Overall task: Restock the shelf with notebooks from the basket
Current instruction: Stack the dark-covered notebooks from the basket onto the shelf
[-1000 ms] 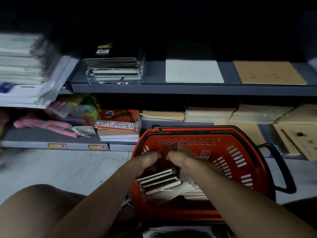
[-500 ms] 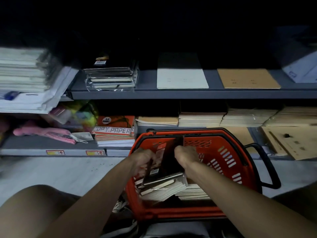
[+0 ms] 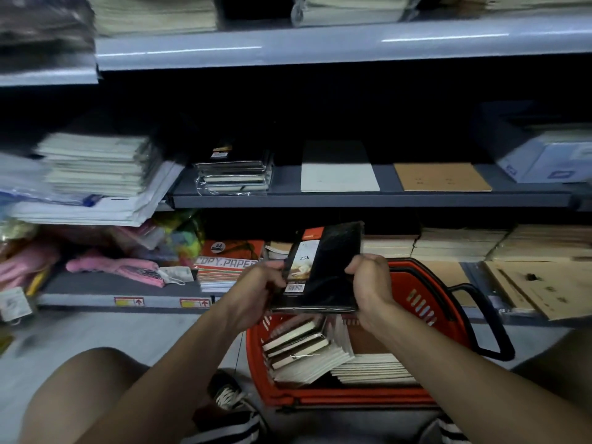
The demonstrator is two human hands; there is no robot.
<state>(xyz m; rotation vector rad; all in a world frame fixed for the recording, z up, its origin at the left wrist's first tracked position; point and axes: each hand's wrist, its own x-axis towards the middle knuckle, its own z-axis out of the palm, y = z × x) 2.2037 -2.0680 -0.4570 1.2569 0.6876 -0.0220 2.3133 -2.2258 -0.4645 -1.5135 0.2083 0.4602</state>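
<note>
Bare knees frame a red basket point(image 3: 426, 302) on the pale floor point(image 3: 80, 334), notebooks point(image 3: 304, 350) stacked inside. Above it the left hand point(image 3: 256, 290) and right hand point(image 3: 368, 280) each grip a side of a black notebook pack point(image 3: 326, 267). Beyond, grey shelves point(image 3: 368, 198) carry paper stacks in dim light.
</note>
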